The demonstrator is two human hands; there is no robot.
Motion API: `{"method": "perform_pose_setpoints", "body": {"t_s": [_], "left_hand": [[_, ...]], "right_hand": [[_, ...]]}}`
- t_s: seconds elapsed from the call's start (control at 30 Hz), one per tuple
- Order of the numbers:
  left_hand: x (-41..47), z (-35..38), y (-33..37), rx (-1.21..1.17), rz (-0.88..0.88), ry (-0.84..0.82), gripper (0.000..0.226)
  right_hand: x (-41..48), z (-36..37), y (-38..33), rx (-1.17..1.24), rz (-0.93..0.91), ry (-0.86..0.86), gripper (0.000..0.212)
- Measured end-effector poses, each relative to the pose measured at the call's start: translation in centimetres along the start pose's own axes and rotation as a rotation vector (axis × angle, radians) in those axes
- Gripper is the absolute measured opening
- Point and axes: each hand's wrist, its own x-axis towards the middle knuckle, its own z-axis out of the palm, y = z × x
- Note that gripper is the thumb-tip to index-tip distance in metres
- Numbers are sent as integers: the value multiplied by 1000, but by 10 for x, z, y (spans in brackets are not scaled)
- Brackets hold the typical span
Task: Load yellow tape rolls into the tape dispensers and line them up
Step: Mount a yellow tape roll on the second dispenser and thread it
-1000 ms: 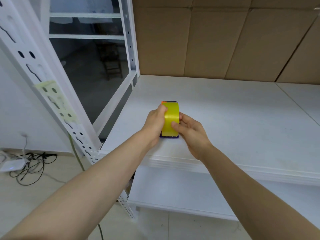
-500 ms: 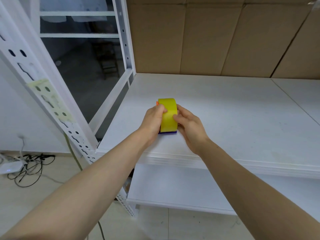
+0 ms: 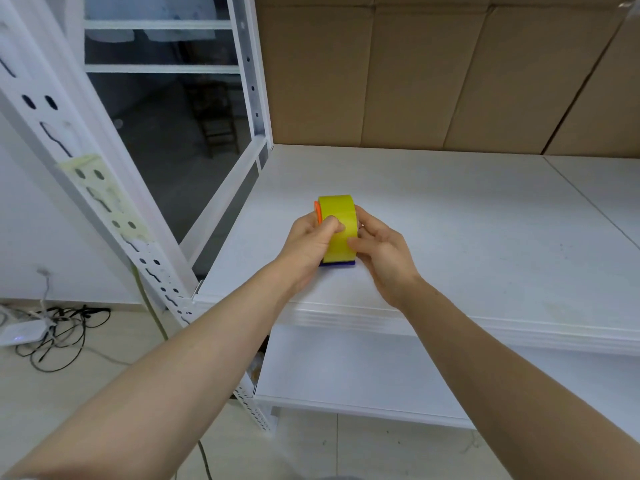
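Yellow tape roll (image 3: 338, 227) is standing on edge in a tape dispenser (image 3: 337, 262), of which only a blue base strip at 6 o'clock of the roll and an orange part (image 3: 316, 211) at its 10 o'clock are showing. Both hands are closing on the roll from either side. The left hand (image 3: 311, 241) is pressing at the roll's 9 o'clock, its curled fingers (image 3: 333, 226) lying across the yellow face. The right hand (image 3: 380, 252) is gripping at 3 o'clock, thumb (image 3: 356, 242) on the front of the roll and the other fingers wrapping behind its right side.

Roll and dispenser are sitting on the white shelf board (image 3: 467, 230), near its front edge and toward its left end. At 12 o'clock, brown cardboard panels (image 3: 433, 74) are standing along the back of the shelf. At 10 o'clock, the white perforated upright (image 3: 86, 188) of the rack is slanting across the view. At 8 o'clock, black cables (image 3: 65, 337) are lying tangled on the floor beside a white device (image 3: 22, 333). A lower shelf (image 3: 346, 372) is showing at 6 o'clock.
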Motion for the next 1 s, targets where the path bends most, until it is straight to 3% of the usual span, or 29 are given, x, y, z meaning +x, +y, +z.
{"method": "perform_pose_setpoints", "body": {"t_s": [0.23,0.43,0.67,0.83,0.9,1.0], "left_hand": [[2,-4,-1,-6,19,-7,29],[0,-3,-3,9,22,-22,16],[-3,-3,1,37,-5,-48,27],[0,-5,1,-40,-56,14,26],[2,-3,4,-33,-70,53,17],[4,3,8,18,-101,133,20]], "right_hand": [[-7,6,1,4,-105,41,42],[-5,4,-8,47,-10,101,33],[2,8,-19,-68,-10,106,27],[0,7,-18,-115,-50,29,30],[-2,7,-15,-145,-95,49,31],[-3,8,-15,-251,-170,78,30]]}}
